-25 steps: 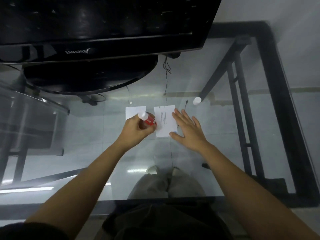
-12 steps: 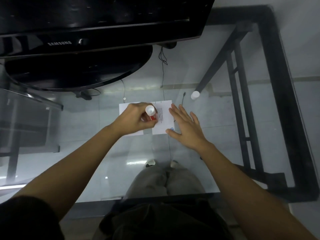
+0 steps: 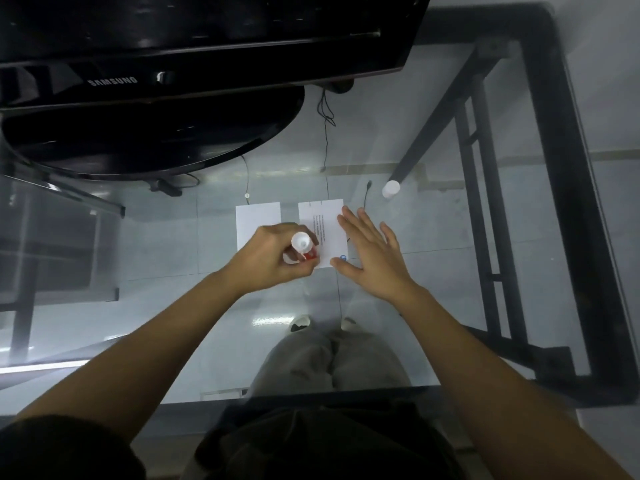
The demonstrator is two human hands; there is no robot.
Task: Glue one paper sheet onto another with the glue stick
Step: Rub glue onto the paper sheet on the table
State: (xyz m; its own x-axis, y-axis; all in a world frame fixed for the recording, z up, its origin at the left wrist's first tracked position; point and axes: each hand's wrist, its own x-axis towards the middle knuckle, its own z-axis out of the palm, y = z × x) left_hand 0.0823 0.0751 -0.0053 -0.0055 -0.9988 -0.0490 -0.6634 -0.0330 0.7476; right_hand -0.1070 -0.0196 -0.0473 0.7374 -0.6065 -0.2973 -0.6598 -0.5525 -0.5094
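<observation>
Two small white paper sheets lie side by side on the glass table. The left sheet is blank; the right sheet carries a column of small print. My left hand grips a red-and-white glue stick, held tilted with its lower end at the bottom left corner of the printed sheet. My right hand lies flat with spread fingers on that sheet's right edge. The glue stick's white cap stands apart on the glass, beyond my right hand.
A black Samsung monitor with a wide oval base fills the far left. A thin cable lies by the printed sheet. The black table frame runs along the right. My legs show through the glass.
My left hand slid the glue stick from the printed sheet's upper left down to its bottom left corner. My right hand stayed pressed on the sheet's right edge.
</observation>
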